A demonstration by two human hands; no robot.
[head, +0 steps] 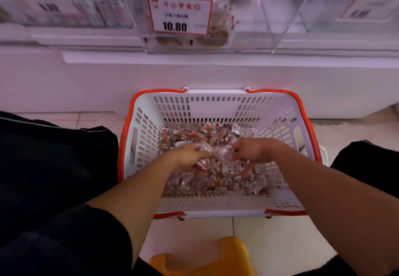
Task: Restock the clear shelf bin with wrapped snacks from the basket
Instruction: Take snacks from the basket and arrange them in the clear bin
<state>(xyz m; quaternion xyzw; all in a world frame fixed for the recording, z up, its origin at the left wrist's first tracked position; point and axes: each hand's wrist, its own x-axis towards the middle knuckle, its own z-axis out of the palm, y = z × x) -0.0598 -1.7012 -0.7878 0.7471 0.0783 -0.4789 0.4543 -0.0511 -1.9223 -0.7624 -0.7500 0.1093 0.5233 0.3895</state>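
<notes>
A white plastic basket [218, 105] with orange handles sits on the floor below the shelf. Its bottom is covered with several clear-wrapped brown snacks [194, 134]. Both my hands are down inside it. My left hand [190, 154] and my right hand [251, 149] close from either side around one shared bunch of wrapped snacks [218, 154] held between them, just above the pile. The clear shelf bin [244, 38] stands on the shelf above, with a price card reading 10.80 [180, 14] on its front and a few brown snacks visible low inside.
Neighbouring clear bins [90, 1] with other goods flank the target bin. The white shelf base [194, 75] rises right behind the basket. A yellow stool [216, 256] is under me on the tiled floor, and my dark-clothed knees frame the basket on both sides.
</notes>
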